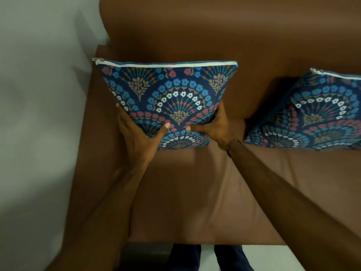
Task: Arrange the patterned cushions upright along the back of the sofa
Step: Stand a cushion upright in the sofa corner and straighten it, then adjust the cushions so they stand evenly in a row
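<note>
Brown sofa (195, 192), seen from above and in front. Pale wall (39, 94) to the left.

Near-left cushion (168, 94): navy cover, fan-shaped floral print in blue, white and red. It stands upright at the sofa's left end, just in front of the backrest (214, 36); whether it touches the backrest cannot be told. White zipper edge (166, 64) is on top, zip pull at the far-left corner. Its lower edge meets the seat.

Left hand (136, 132): grip clamped on the cushion's lower left side, thumb pressed on the front face, fingers hidden behind.

Right hand (213, 124): grip clamped on the lower right side, thumb on the front face. A beaded bracelet (232, 144) sits at the wrist.

Second cushion (312, 114): same print, to the right, well apart from the first, leaning against the backrest, zipper edge up, partly cut off by the frame edge.
</note>
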`<control>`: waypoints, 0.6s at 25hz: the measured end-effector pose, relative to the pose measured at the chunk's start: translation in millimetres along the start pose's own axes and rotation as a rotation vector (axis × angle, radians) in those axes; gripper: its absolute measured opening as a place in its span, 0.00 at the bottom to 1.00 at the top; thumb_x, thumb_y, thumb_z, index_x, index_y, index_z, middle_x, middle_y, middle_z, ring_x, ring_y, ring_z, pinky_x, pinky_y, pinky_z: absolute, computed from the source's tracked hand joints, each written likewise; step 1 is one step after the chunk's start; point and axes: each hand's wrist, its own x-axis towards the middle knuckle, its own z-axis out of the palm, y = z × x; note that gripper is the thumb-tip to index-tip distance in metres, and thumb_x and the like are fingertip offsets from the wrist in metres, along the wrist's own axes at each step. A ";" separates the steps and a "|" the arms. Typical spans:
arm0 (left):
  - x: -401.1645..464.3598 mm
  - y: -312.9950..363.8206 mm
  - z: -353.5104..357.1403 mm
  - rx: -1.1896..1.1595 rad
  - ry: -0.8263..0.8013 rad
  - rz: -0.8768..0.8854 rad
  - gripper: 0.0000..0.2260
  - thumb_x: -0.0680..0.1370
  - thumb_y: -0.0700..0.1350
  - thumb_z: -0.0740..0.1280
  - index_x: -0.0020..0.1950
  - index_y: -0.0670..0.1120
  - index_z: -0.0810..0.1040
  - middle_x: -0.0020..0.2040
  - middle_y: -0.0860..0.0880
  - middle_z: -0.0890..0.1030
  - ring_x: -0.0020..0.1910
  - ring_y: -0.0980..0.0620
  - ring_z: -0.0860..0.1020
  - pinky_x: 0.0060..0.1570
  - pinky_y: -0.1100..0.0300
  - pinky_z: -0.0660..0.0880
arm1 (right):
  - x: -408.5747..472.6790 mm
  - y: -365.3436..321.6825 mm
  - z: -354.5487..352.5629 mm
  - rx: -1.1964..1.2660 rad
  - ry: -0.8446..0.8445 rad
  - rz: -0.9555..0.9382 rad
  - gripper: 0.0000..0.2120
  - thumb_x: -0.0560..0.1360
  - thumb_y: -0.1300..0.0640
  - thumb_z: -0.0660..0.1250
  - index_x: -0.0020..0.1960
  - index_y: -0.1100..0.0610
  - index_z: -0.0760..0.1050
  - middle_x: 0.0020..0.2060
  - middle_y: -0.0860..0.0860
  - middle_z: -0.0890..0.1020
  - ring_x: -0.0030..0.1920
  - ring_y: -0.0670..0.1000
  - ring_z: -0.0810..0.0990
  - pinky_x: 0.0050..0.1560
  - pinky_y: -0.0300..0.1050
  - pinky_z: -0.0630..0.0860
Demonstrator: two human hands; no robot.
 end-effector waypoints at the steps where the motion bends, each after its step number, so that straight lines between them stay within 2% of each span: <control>1: -10.1 7.1 2.3 0.018 0.041 -0.007 0.62 0.70 0.69 0.76 0.86 0.43 0.41 0.86 0.40 0.48 0.85 0.44 0.49 0.84 0.48 0.52 | -6.5 2.2 -6.2 -0.006 -0.012 0.000 0.52 0.62 0.62 0.89 0.79 0.54 0.64 0.67 0.41 0.77 0.63 0.39 0.79 0.64 0.38 0.81; 3: -35.1 20.1 8.8 0.051 0.153 0.082 0.50 0.76 0.58 0.77 0.86 0.40 0.51 0.84 0.35 0.54 0.84 0.38 0.55 0.83 0.42 0.59 | -25.4 6.9 -23.8 -0.060 0.021 0.003 0.52 0.64 0.55 0.88 0.80 0.52 0.64 0.71 0.42 0.75 0.66 0.43 0.77 0.58 0.28 0.78; 4: -48.4 26.7 14.4 0.070 0.194 0.180 0.42 0.78 0.52 0.75 0.84 0.40 0.57 0.82 0.34 0.57 0.83 0.36 0.58 0.82 0.43 0.61 | -36.4 10.3 -36.7 -0.113 0.067 -0.002 0.50 0.64 0.50 0.88 0.80 0.50 0.65 0.71 0.42 0.74 0.68 0.46 0.76 0.57 0.28 0.76; 6: -74.8 47.9 36.3 0.104 0.170 0.361 0.32 0.79 0.44 0.73 0.80 0.40 0.65 0.80 0.33 0.63 0.81 0.35 0.63 0.81 0.46 0.64 | -60.6 17.8 -77.4 -0.219 0.176 -0.024 0.45 0.65 0.45 0.86 0.77 0.48 0.68 0.67 0.43 0.75 0.66 0.49 0.77 0.59 0.38 0.77; 8: -93.9 76.7 68.9 0.095 0.066 0.433 0.28 0.79 0.43 0.72 0.78 0.39 0.69 0.78 0.33 0.67 0.79 0.34 0.66 0.78 0.41 0.68 | -82.8 27.7 -128.1 -0.326 0.284 -0.065 0.39 0.66 0.44 0.85 0.71 0.52 0.73 0.62 0.46 0.79 0.60 0.49 0.80 0.59 0.46 0.80; 10: -107.7 115.1 107.4 0.036 -0.054 0.443 0.29 0.79 0.45 0.72 0.77 0.38 0.70 0.77 0.33 0.69 0.78 0.36 0.68 0.76 0.40 0.69 | -101.3 40.7 -190.3 -0.412 0.404 -0.089 0.34 0.67 0.43 0.84 0.65 0.56 0.75 0.58 0.50 0.82 0.55 0.50 0.81 0.56 0.51 0.82; 12: -115.8 150.6 148.7 -0.034 -0.142 0.425 0.32 0.78 0.48 0.74 0.78 0.38 0.69 0.78 0.35 0.69 0.78 0.38 0.68 0.78 0.45 0.67 | -115.0 56.3 -255.9 -0.424 0.498 -0.055 0.32 0.68 0.38 0.82 0.62 0.54 0.74 0.56 0.52 0.81 0.54 0.51 0.81 0.55 0.56 0.82; 15: -129.8 192.0 214.8 -0.093 -0.247 0.353 0.44 0.73 0.54 0.79 0.84 0.46 0.61 0.82 0.42 0.64 0.82 0.44 0.63 0.80 0.56 0.61 | -120.8 79.7 -349.3 -0.339 0.605 0.015 0.36 0.67 0.33 0.80 0.64 0.48 0.69 0.57 0.49 0.77 0.54 0.48 0.79 0.58 0.57 0.81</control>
